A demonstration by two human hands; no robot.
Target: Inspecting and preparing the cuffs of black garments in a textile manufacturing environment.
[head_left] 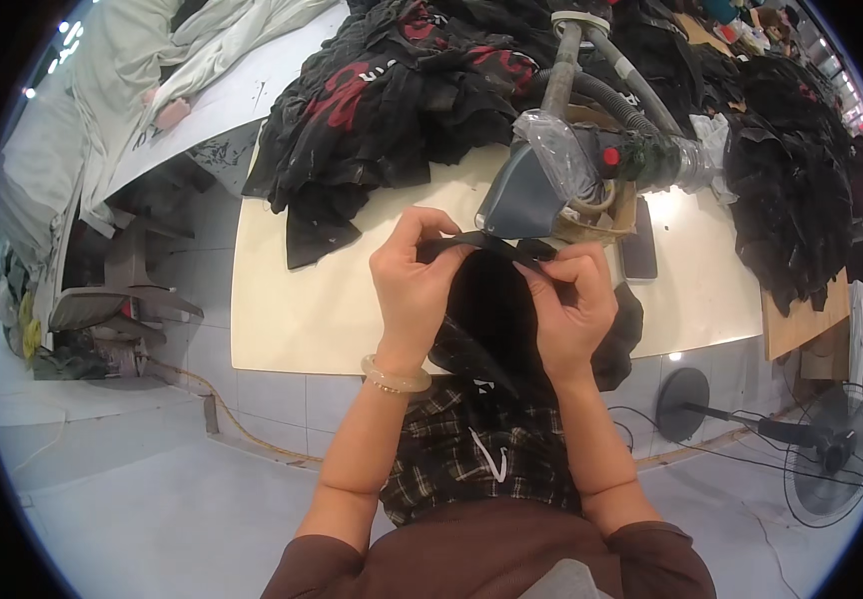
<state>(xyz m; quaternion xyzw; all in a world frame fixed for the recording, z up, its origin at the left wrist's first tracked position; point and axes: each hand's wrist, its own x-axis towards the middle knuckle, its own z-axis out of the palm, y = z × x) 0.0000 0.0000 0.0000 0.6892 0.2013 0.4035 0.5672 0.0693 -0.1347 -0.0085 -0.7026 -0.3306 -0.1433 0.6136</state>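
Both hands grip a black garment along its upper edge, just in front of a grey machine head. My left hand pinches the edge on the left between thumb and fingers; a pale bangle circles that wrist. On the other side, my right hand is closed on the same edge with curled fingers. The cloth stretches between the two pinches and hangs over the table's near edge toward my lap. A further dark fold of cloth hangs beside my right hand.
A heap of black garments with red print covers the table's back left. More dark clothes hang at the right. Pipes rise from the machine; a phone-like dark slab lies beside it. A fan stands lower right.
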